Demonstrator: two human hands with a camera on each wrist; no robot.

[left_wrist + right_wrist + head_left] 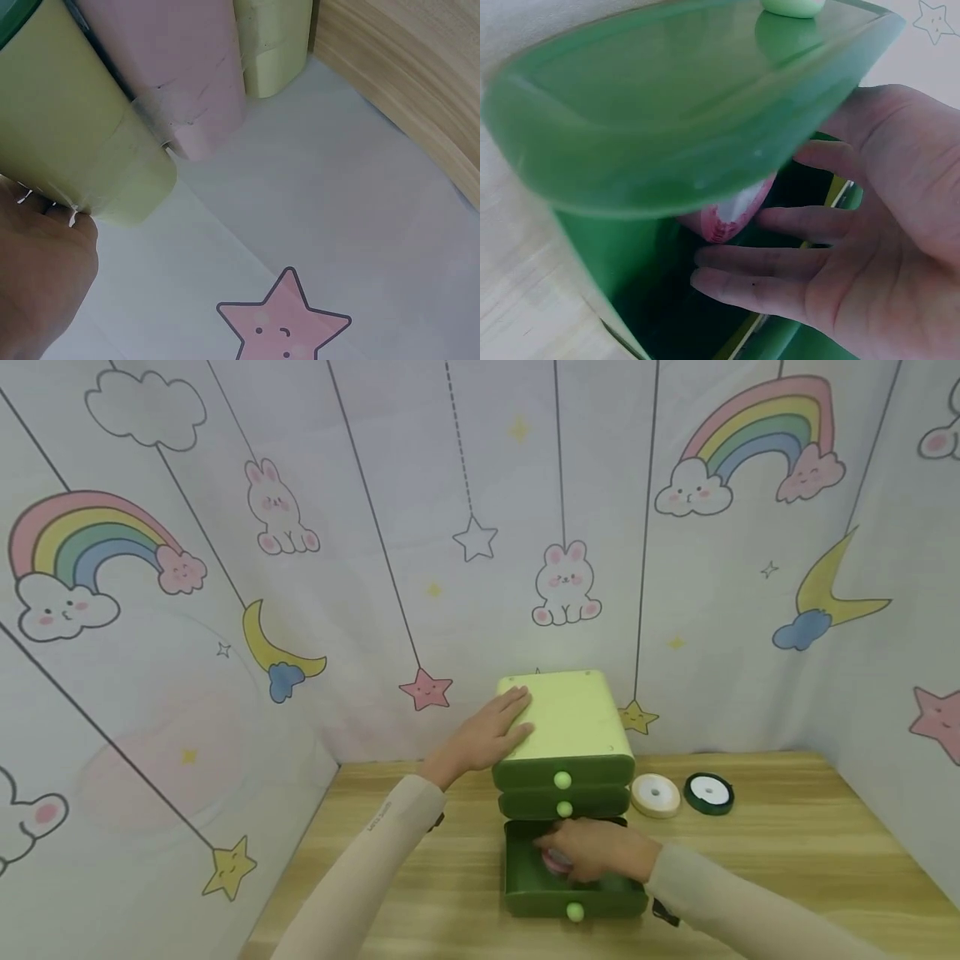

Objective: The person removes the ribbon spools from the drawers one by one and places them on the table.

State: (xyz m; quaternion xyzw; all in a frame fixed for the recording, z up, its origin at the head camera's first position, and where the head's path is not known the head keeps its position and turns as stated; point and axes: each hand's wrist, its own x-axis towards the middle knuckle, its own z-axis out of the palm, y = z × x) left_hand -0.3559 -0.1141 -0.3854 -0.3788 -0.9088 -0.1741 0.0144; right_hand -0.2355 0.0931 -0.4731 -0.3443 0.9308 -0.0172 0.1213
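A small drawer cabinet (566, 714) with a pale yellow-green top and dark green drawer fronts stands on the table. My left hand (491, 731) rests on the left edge of its top; the left wrist view shows the same hand (45, 274) at the cabinet's side. The bottom drawer (517, 881) is pulled out. Inside it, my right hand (592, 850) has its fingers at a pink ribbon spool (557, 860) and seems to pinch it. In the right wrist view the spool (735, 214) is partly hidden behind the drawer front; the lower fingers (757, 289) stretch out straight.
Right of the cabinet lie a cream ribbon spool (656, 796) and a dark green ribbon spool (709, 793) on the wooden table (780, 860). Behind the cabinet hangs a white cloth (480, 610) printed with rabbits, stars and rainbows. The upper two drawers are closed.
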